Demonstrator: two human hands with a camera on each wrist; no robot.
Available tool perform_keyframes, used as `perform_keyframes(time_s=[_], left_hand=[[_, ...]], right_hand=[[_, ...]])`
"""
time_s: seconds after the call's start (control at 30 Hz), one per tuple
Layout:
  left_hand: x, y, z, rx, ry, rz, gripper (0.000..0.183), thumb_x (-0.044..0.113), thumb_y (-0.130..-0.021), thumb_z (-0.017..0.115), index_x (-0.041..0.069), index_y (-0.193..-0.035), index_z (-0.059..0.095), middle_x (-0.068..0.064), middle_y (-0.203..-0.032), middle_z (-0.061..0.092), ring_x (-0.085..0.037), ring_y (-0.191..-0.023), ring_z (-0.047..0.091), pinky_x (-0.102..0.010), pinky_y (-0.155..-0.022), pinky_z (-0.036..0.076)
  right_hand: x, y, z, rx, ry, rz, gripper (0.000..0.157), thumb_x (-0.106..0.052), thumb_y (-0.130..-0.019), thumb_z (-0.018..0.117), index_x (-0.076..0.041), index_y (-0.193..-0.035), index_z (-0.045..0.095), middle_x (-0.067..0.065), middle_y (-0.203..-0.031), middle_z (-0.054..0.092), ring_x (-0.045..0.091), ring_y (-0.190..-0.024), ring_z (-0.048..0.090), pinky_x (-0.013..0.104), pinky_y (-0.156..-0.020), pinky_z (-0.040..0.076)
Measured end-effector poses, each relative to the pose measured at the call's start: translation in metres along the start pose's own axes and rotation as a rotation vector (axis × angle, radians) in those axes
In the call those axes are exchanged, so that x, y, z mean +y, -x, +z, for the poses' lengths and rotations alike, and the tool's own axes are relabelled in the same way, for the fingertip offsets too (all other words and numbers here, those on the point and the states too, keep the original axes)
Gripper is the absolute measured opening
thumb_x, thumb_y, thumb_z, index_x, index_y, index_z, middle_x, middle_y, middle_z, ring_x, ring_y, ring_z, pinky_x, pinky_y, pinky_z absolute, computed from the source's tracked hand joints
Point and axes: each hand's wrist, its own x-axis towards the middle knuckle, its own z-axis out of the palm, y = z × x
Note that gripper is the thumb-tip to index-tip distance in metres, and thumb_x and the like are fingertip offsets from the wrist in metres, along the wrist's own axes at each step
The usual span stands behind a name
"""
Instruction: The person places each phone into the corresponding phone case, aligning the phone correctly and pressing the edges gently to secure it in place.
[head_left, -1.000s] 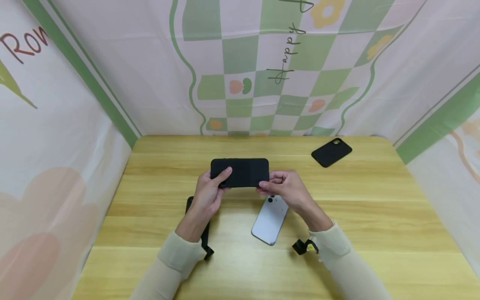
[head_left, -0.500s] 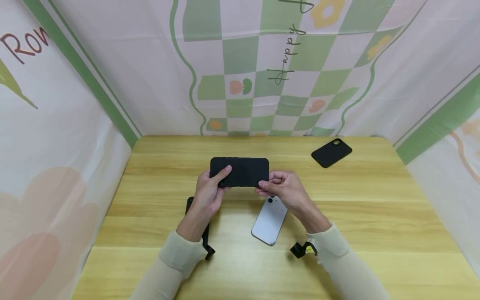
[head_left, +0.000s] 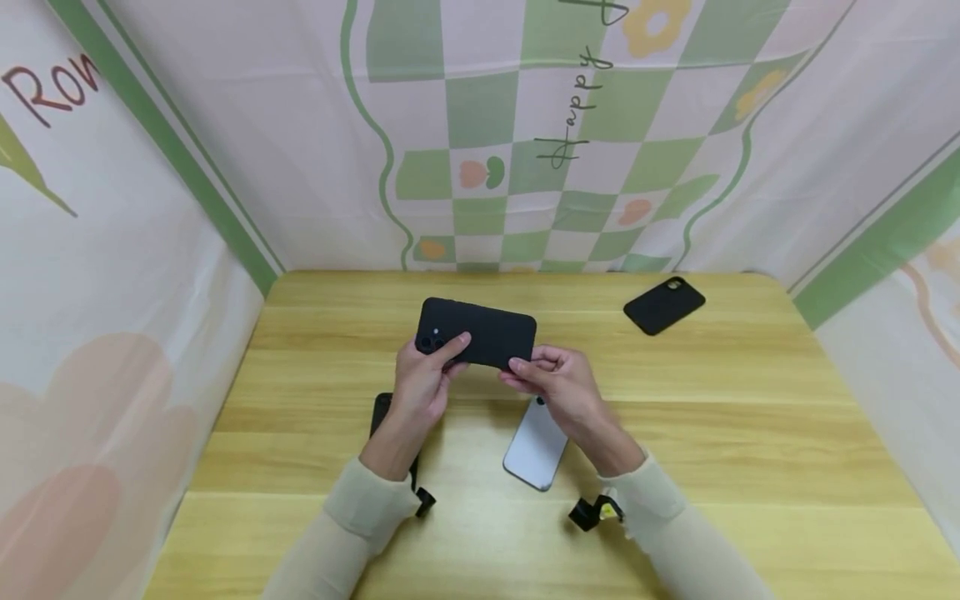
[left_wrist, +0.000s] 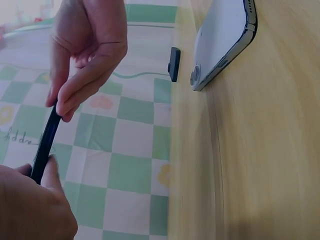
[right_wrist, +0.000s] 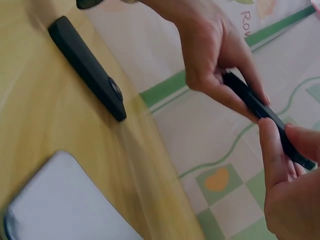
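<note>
Both hands hold a black phone [head_left: 495,335] sideways above the table, its back with the camera lenses toward the head view. My left hand [head_left: 420,382] grips the camera end, thumb lying across the back. At the opposite end, my right hand [head_left: 567,390] pinches the lower corner between thumb and fingers. In the left wrist view the black phone [left_wrist: 46,142] shows edge-on. A white phone [head_left: 536,450] lies back up below the hands, its camera end partly covered by the right hand. Beneath the left wrist lies a black phone-shaped object [right_wrist: 87,67] with a camera bump, mostly hidden.
A black phone case [head_left: 664,307] with a camera cutout lies at the back right of the wooden table [head_left: 750,433]. Printed cloth [head_left: 480,117] hangs behind the table and along its sides. Black wrist camera mounts [head_left: 587,513] stick out from the cuffs.
The held phone has tilted, its left end rising, and its camera lenses have come into clear view. The right hand has shifted slightly left with its corner. Things on the table have stayed put.
</note>
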Motion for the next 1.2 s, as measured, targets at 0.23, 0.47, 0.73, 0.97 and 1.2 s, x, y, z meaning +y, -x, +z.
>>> perform_keyframes(time_s=[0.23,0.47,0.73,0.97,1.2], left_hand=[[-0.002,0.001,-0.002,0.021,-0.048,-0.007,0.039,-0.004,-0.099,0.07,-0.003,-0.136,0.057,-0.016,-0.114,0.073,-0.021,-0.095,0.078,-0.031,-0.081,0.065],[0.004,0.0,-0.014,-0.009,-0.185,-0.021,0.039,0.0,-0.1,0.072,-0.005,-0.135,0.058,-0.017,-0.117,0.074,-0.021,-0.098,0.078,-0.03,-0.081,0.065],[0.013,-0.007,-0.024,-0.116,-0.375,-0.043,0.032,0.003,-0.099,0.074,-0.006,-0.127,0.06,-0.009,-0.097,0.078,-0.013,-0.075,0.076,-0.022,-0.063,0.062],[0.022,-0.016,-0.03,-0.233,-0.62,-0.149,0.032,0.008,-0.1,0.075,-0.007,-0.126,0.064,-0.018,-0.11,0.079,-0.021,-0.092,0.079,-0.03,-0.075,0.065],[0.029,-0.023,-0.034,-0.362,-0.83,-0.194,0.02,0.008,-0.098,0.077,-0.006,-0.11,0.07,-0.007,-0.086,0.077,-0.016,-0.079,0.076,-0.027,-0.072,0.064]], right_hand=[[0.008,0.001,0.008,0.001,0.006,-0.002,0.009,0.006,-0.099,0.069,0.002,-0.091,0.066,0.011,-0.09,0.081,0.024,-0.087,0.08,0.041,-0.089,0.063],[0.007,-0.001,0.003,-0.064,0.204,0.033,0.011,0.004,-0.098,0.072,0.004,-0.088,0.066,0.013,-0.091,0.081,0.03,-0.089,0.08,0.042,-0.086,0.064],[-0.006,-0.011,-0.004,-0.054,0.401,0.089,0.034,-0.004,-0.095,0.077,0.012,-0.123,0.067,0.012,-0.105,0.08,0.017,-0.089,0.078,0.045,-0.09,0.064],[-0.006,-0.014,-0.004,-0.106,0.574,0.098,0.035,-0.008,-0.093,0.081,0.005,-0.123,0.072,0.01,-0.103,0.079,0.015,-0.088,0.074,0.026,-0.078,0.061],[0.004,-0.016,-0.001,-0.192,0.577,0.102,0.031,-0.001,-0.093,0.078,0.01,-0.121,0.07,0.01,-0.097,0.077,0.014,-0.085,0.074,0.036,-0.082,0.066]])
